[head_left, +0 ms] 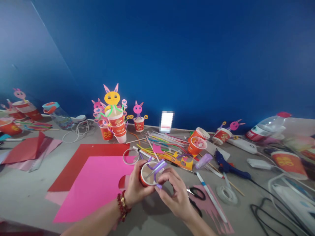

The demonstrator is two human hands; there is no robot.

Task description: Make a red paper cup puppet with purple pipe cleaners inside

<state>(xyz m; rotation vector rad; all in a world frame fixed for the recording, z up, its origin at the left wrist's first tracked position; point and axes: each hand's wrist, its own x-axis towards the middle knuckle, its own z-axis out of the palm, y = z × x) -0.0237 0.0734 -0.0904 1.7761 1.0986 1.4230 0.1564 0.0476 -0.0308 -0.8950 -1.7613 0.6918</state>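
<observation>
My left hand (135, 188) is wrapped round a red paper cup (147, 171), its open mouth tilted up towards me. Purple pipe cleaners (159, 164) stick out of the cup and bend over its rim, beside a pale straw-like stick. With thumb and forefinger, my right hand (176, 196) pinches the end of a purple pipe cleaner (158, 186) at the cup's right edge. Fingers hide part of the cup's side. Behind the hands lies a pile of coloured pipe cleaners (169, 140) with paper scraps.
Pink paper (91, 190) and red paper (71, 167) lie left. Scissors (198, 193), a marker (211, 198), clear tape (226, 194) and a blue glue gun (230, 167) with its cord lie right. Stacked rabbit-faced cups (116, 122) stand behind; a large bottle (267, 127) lies far right.
</observation>
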